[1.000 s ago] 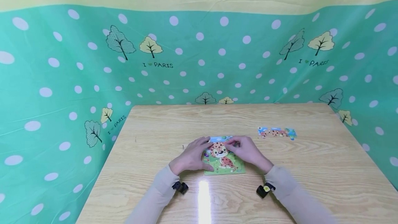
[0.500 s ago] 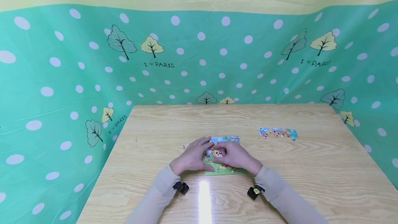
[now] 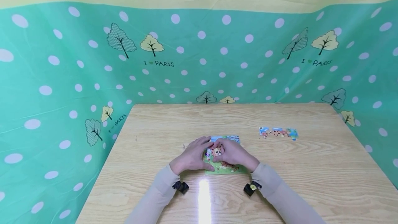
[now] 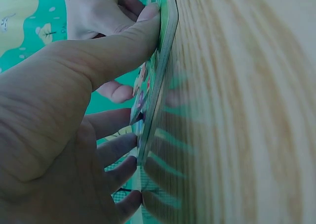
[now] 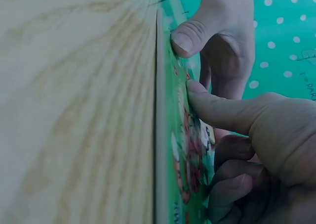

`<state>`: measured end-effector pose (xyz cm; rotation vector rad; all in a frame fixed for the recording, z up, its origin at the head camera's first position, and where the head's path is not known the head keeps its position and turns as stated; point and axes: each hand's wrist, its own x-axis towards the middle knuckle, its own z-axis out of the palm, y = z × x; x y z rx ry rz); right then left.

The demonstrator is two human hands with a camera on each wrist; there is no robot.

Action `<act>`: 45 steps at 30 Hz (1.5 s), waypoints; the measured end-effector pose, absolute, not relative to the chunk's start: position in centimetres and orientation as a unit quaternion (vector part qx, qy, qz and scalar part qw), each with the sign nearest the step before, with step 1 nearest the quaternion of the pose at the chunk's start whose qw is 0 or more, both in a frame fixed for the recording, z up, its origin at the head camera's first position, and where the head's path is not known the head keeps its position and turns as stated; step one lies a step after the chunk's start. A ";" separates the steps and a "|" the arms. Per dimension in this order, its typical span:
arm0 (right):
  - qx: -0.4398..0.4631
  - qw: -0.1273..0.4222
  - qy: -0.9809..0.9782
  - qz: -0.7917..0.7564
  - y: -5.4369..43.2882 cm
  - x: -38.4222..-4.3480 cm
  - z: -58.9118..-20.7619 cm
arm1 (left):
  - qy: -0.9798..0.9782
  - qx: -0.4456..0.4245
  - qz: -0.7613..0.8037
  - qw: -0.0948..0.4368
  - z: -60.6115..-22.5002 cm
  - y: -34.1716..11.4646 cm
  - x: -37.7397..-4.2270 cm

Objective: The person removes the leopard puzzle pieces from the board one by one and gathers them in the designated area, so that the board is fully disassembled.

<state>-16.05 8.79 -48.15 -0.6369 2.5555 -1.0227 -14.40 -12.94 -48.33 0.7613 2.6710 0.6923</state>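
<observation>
A jigsaw puzzle board (image 3: 222, 171) with a spotted leopard cub on green grass lies on the table. My left hand (image 3: 193, 155) rests at its left side, thumb on the board near the front and fingers fairly straight along the left edge. In the left wrist view the fingertips reach the board's edge (image 4: 165, 61). My right hand (image 3: 234, 154) arches over the middle of the board. Its thumb and index finger pinch a puzzle piece (image 3: 216, 152) bearing the cub's face. A piece (image 4: 137, 105) stands tilted off the board by the left index fingertip. The right palm hides part of the picture.
Several loose puzzle pieces (image 3: 277, 133) lie in a row on the wooden table (image 3: 168, 123), back and right of the board. A green dotted curtain (image 3: 186, 61) hangs behind and at both sides. A light streak reflects in front.
My right hand has moved left from the board's upper right to its middle, and the face piece has shifted slightly left. The left hand stays in place.
</observation>
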 end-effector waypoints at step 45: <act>-0.163 0.145 0.829 -0.515 11.5 -16.5 -49.2 | 0.922 0.269 0.247 0.132 -48.4 -13.0 -14.5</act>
